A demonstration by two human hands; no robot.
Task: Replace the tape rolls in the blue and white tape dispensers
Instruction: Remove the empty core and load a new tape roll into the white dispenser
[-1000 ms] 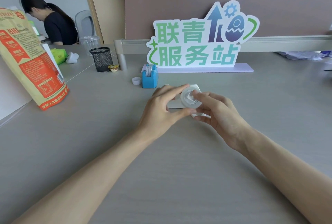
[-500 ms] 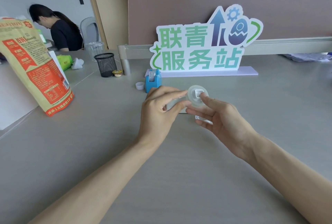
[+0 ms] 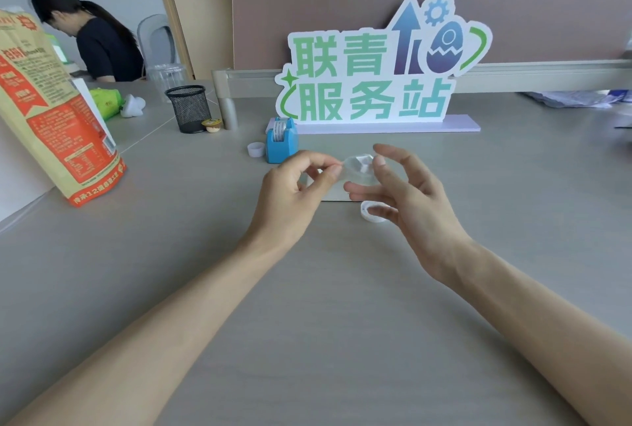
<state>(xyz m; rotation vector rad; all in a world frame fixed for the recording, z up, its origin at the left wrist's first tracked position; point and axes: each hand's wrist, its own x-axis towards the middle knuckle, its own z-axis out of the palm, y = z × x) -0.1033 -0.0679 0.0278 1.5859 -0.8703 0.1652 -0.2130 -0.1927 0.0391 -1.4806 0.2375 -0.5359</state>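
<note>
Blue tape dispenser point(image 3: 281, 140) is standing back on the bench point(image 3: 171, 254) with a roll seated in it, a small white cap point(image 3: 255, 149) just beside its left. Nearer me, the left grip point(image 3: 294, 193) is pinching, thumb against forefinger, at the edge of the clear tape roll point(image 3: 360, 169). The right grip point(image 3: 410, 200) is grasping that roll between thumb and fingertips, raised off the bench above a white ring point(image 3: 371, 217). I am judging that the loose end is being picked free before loading; the next move is calling for a slow, steady peel. The roll is looking thin, glossy and see-through.
</note>
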